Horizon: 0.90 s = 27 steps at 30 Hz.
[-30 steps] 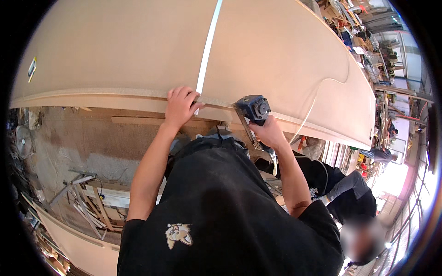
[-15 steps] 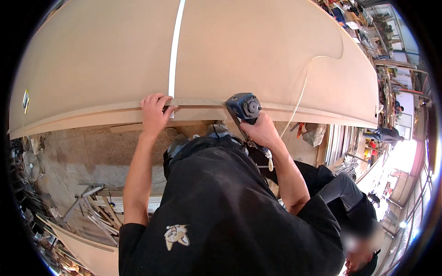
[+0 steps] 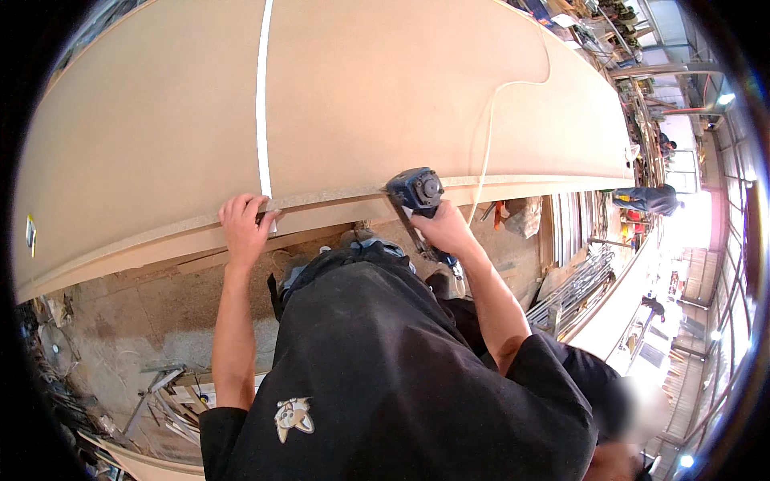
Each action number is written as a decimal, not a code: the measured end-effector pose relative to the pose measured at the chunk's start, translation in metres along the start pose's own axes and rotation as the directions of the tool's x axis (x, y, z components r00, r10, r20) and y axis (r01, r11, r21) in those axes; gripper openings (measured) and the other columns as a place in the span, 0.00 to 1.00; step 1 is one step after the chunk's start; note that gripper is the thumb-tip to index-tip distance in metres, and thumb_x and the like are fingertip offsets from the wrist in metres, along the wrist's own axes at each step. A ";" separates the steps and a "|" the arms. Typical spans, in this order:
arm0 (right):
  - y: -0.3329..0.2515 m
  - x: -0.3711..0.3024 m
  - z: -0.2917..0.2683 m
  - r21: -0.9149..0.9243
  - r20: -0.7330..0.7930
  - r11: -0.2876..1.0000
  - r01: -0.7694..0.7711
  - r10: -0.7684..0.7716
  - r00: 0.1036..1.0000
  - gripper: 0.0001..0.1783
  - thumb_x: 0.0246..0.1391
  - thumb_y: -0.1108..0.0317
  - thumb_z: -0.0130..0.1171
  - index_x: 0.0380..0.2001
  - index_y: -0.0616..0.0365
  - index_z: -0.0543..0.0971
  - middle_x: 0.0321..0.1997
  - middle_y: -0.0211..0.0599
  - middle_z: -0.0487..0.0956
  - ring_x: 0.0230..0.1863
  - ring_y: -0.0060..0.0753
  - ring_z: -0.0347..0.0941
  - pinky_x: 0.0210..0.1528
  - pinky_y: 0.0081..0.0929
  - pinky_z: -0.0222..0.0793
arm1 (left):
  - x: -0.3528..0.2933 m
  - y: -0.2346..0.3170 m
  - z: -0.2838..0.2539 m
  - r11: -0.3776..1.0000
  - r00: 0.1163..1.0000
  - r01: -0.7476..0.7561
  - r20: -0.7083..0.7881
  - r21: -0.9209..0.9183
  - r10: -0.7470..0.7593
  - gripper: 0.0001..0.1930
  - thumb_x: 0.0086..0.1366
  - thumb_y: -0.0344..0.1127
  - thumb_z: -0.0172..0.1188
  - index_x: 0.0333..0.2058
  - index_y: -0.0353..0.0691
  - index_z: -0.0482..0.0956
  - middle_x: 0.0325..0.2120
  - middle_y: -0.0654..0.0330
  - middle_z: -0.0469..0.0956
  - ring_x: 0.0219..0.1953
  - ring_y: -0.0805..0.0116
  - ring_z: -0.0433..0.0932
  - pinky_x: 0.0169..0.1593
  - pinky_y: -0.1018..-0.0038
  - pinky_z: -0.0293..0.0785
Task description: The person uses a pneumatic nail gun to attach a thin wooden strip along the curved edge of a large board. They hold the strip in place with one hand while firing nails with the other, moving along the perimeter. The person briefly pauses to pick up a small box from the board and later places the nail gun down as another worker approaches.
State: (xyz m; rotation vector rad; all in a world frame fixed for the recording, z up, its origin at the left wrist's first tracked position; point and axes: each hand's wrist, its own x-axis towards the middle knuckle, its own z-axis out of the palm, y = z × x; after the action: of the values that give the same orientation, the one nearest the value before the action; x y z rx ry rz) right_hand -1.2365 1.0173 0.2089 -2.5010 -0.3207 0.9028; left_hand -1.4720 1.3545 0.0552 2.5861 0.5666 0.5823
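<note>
A large tan board (image 3: 377, 96) lies in front of me with a narrow wooden strip (image 3: 325, 196) along its near edge. My left hand (image 3: 245, 223) is closed over this strip, fingers on top and thumb toward the near side. It sits beside the end of a white stripe (image 3: 262, 104) that crosses the board. In my right hand (image 3: 445, 230) is a blue and black nail gun (image 3: 417, 191), gripped by its handle. The gun's nose meets the strip, though its tip is hidden. A small dark thing shows between my left thumb and fingers, too small to name.
A pale air hose (image 3: 491, 120) curves over the board's right side and drops past its near edge. Close at my right is another person (image 3: 597, 385). Metal bars (image 3: 573, 289) lie on the floor at right; a metal frame (image 3: 152, 393) stands lower left.
The view has turned, so the board's edge now slopes and the white stripe appears further left. Both hands keep roughly their places on the strip. The person at right has leaned lower.
</note>
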 end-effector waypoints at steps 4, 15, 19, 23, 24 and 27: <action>-0.002 -0.002 -0.009 0.136 -0.018 0.988 -0.070 0.073 0.997 0.23 0.53 0.56 0.68 0.34 0.72 0.85 0.24 0.51 0.84 0.29 0.43 0.87 0.39 0.41 0.82 | 0.000 0.002 -0.001 1.000 1.000 -0.004 -0.019 -0.015 0.004 0.18 0.63 0.48 0.75 0.47 0.46 0.86 0.46 0.62 0.79 0.54 0.56 0.75 0.61 0.55 0.64; 0.005 0.000 -0.005 0.100 -0.012 0.995 0.016 -0.015 1.000 0.22 0.54 0.56 0.67 0.38 0.70 0.85 0.25 0.51 0.84 0.31 0.44 0.86 0.41 0.41 0.81 | -0.003 0.000 -0.003 1.000 1.000 0.008 -0.005 -0.008 -0.008 0.18 0.63 0.46 0.75 0.47 0.46 0.86 0.47 0.61 0.80 0.55 0.56 0.76 0.62 0.56 0.65; -0.008 -0.001 0.011 0.056 0.008 0.997 0.054 -0.055 0.998 0.24 0.54 0.56 0.67 0.42 0.69 0.86 0.34 0.61 0.87 0.42 0.56 0.88 0.49 0.45 0.81 | -0.001 0.002 -0.005 1.000 1.000 0.027 0.014 -0.010 -0.027 0.18 0.63 0.46 0.75 0.48 0.46 0.87 0.47 0.60 0.80 0.55 0.56 0.76 0.62 0.57 0.65; -0.018 -0.006 0.010 0.041 0.015 0.997 0.057 -0.058 0.998 0.25 0.53 0.55 0.68 0.42 0.70 0.86 0.35 0.62 0.87 0.43 0.60 0.88 0.50 0.46 0.81 | 0.000 0.003 -0.007 1.000 1.000 0.014 0.000 0.002 -0.014 0.18 0.62 0.46 0.76 0.47 0.46 0.86 0.46 0.61 0.80 0.54 0.55 0.76 0.61 0.56 0.65; -0.014 -0.004 0.010 0.048 0.017 0.998 0.047 -0.048 0.999 0.25 0.53 0.55 0.68 0.42 0.70 0.86 0.34 0.62 0.87 0.42 0.59 0.88 0.49 0.46 0.81 | 0.000 0.003 -0.006 1.000 1.000 0.016 0.000 -0.001 -0.016 0.18 0.62 0.46 0.76 0.47 0.46 0.86 0.46 0.61 0.80 0.54 0.55 0.76 0.61 0.56 0.65; -0.009 -0.005 0.004 0.052 0.006 0.999 -0.002 0.002 1.000 0.24 0.54 0.55 0.68 0.41 0.71 0.85 0.33 0.61 0.87 0.41 0.58 0.88 0.48 0.45 0.81 | 0.001 0.005 -0.006 1.000 1.000 0.021 -0.001 -0.007 -0.021 0.18 0.62 0.47 0.76 0.46 0.46 0.86 0.46 0.61 0.80 0.54 0.55 0.76 0.61 0.56 0.65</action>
State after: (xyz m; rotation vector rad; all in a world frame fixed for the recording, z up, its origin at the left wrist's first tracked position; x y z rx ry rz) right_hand -1.2430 1.0245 0.2134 -2.4522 -0.2933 0.9077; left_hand -1.4727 1.3527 0.0629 2.5710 0.5901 0.5780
